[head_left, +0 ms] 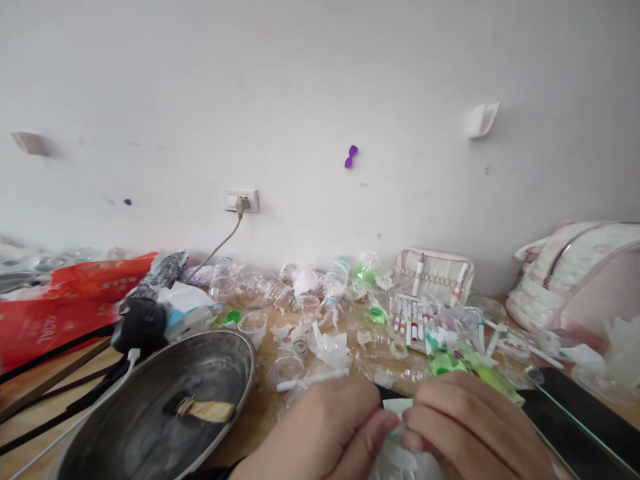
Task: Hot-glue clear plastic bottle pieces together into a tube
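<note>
Both my hands meet at the bottom middle of the view. My left hand (330,433) and my right hand (475,430) have their fingers closed, thumbs nearly touching, pinching a small piece of clear and white plastic (400,437) between them. The rest of that piece is hidden below the frame. Just beyond my knuckles lie a white marker (310,381) and green plastic scraps (450,363).
A metal pan (150,413) with a brush (203,409) in it sits at the left. Cut clear bottles (280,293) and scraps litter the wooden table. An open marker case (433,280), a red bag (60,300), a pink quilted bag (580,273) and a dark tablet (575,413) surround them.
</note>
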Tool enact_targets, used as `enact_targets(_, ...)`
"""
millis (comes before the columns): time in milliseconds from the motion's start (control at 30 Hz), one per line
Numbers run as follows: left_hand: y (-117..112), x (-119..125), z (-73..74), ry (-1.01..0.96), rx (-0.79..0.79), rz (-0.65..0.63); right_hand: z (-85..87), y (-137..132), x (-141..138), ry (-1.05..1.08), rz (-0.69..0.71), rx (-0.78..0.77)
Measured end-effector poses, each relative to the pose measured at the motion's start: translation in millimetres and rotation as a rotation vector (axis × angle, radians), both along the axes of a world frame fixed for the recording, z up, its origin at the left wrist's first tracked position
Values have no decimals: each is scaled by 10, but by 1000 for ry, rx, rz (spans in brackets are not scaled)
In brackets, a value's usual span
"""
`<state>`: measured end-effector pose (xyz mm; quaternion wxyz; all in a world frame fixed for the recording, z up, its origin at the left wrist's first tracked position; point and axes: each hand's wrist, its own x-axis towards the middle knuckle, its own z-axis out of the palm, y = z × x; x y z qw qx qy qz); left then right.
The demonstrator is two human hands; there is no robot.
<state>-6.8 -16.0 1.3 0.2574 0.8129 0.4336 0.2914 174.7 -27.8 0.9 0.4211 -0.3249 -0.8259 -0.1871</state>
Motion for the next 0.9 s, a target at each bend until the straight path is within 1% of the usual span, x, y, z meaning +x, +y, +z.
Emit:
enact_targets(67, 63, -3, 26, 30, 111, 55, 20, 25, 7, 49, -71, -34)
enact_targets(167, 163, -4, 71, 34, 179, 134, 57, 54, 44, 104, -109, -131)
enact_targets(233, 187, -1, 79, 70, 188, 147, 62, 71, 71, 107, -137, -237)
enact_targets(333, 163, -1, 67, 110, 178, 96, 42, 91, 92, 103, -178, -327)
enact_targets(400, 137, -13, 64, 73, 157, 54, 32, 100, 97, 102, -172, -334)
enact_targets(467, 121, -28, 80, 25, 163, 16, 33, 104, 102, 95, -160, -307)
enact_targets(500, 116, -33, 94, 13, 175, -17, 38, 105, 105, 89, -162, -287)
enact_targets(567, 110, -34, 126, 27, 182, -125, 48, 106, 109, 90, -171, -271)
enact_targets(633, 105, -20, 145, 68, 146, -208, 52, 108, 110, 106, -164, -306)
enact_targets(667, 103, -8, 144, 93, 129, -214, 48, 109, 109, 111, -152, -346)
enact_targets(733, 104, 19, 116, 154, 138, -173, 30, 110, 99, 110, -128, -433)
enact_targets(800, 114, 45, 67, 231, 200, -120, 2, 110, 84, 110, -125, -511)
enact_targets(900, 128, 67, 8, 355, 335, -73, -42, 135, 74, 141, -153, -618)
